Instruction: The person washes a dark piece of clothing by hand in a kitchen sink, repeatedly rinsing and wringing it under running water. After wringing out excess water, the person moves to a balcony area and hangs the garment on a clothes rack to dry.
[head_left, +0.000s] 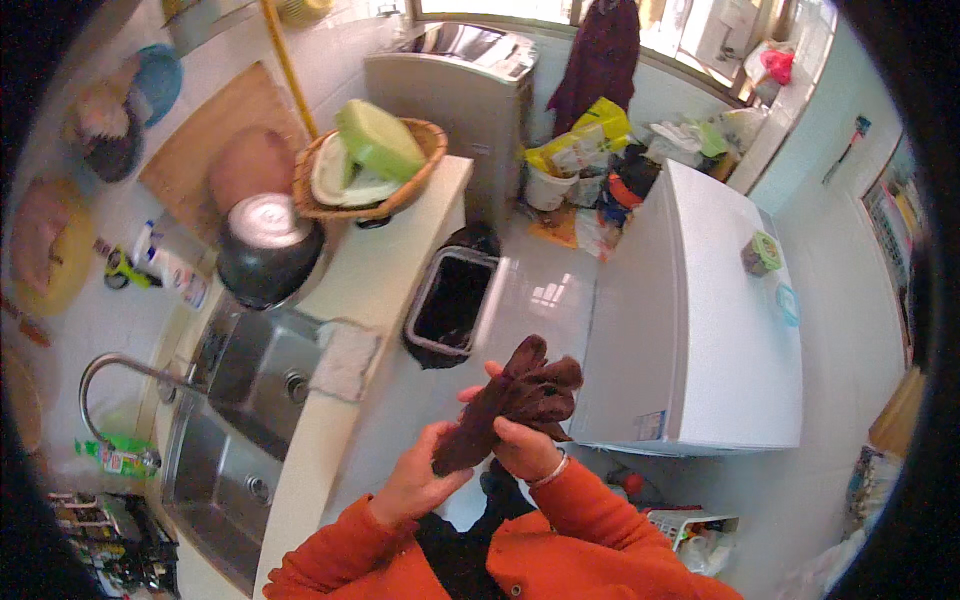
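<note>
A bunched dark brown cloth is held between my two hands, in front of my body and above the floor. My left hand grips its lower left end, with the thumb along the near side. My right hand holds it from the right, and its folds stick out beyond that thumb. Some fingertips show past the cloth's far left side; the rest of the fingers are hidden behind it. A bracelet circles my right wrist.
To the left is a counter with a double steel sink and a folded rag on its edge. A bin with a black liner stands ahead. On the right is a white chest-like appliance. A washing machine stands at the back.
</note>
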